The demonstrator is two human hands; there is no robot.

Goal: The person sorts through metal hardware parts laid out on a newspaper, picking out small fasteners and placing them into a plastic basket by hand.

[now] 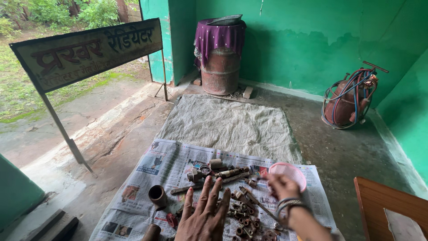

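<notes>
My left hand [206, 218] is spread flat with its fingers apart, palm down over a scatter of small rusty metal fittings [244, 221] on a sheet of newspaper [147, 169]. It holds nothing. My right hand [281, 186], with bangles on the wrist, hovers just in front of a pink plastic basket [290, 172]. Its fingers curl toward a small fitting [252, 182]; motion blur hides whether they grip anything. Larger pipe pieces [225, 173] lie in a row beyond my left fingertips. A short brown pipe socket [157, 195] stands upright to the left.
A grey cloth [227, 125] lies on the concrete floor beyond the newspaper. A rusty drum [220, 67] draped in purple cloth stands at the green wall. A gas cylinder with coiled hoses [350, 98] leans at right. A signboard on legs [84, 51] stands left; a wooden board [388, 209] lies right.
</notes>
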